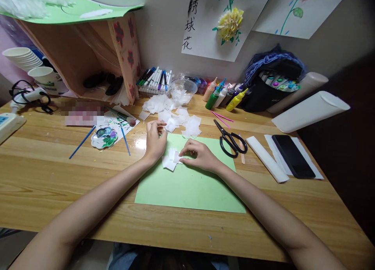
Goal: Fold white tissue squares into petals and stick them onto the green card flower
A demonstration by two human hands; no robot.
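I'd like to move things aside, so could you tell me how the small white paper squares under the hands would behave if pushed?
The white paper squares look thin and probably floppy. Lying loose on the smooth green sheet, they would likely slide and scatter.

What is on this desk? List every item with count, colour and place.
green paper sheet: one, light green, desk centre
white paper squares: a pile, white, behind the sheet
scissors: one, black, right of the sheet
paint bottles: several, mixed colours, by the wall
markers: a row, mixed, by the wall
palette: one, paint-stained, left
phone: one, black, right
paper cups: a stack, white, far left
left hand: at a small stack of squares
right hand: fingers pressing the same stack
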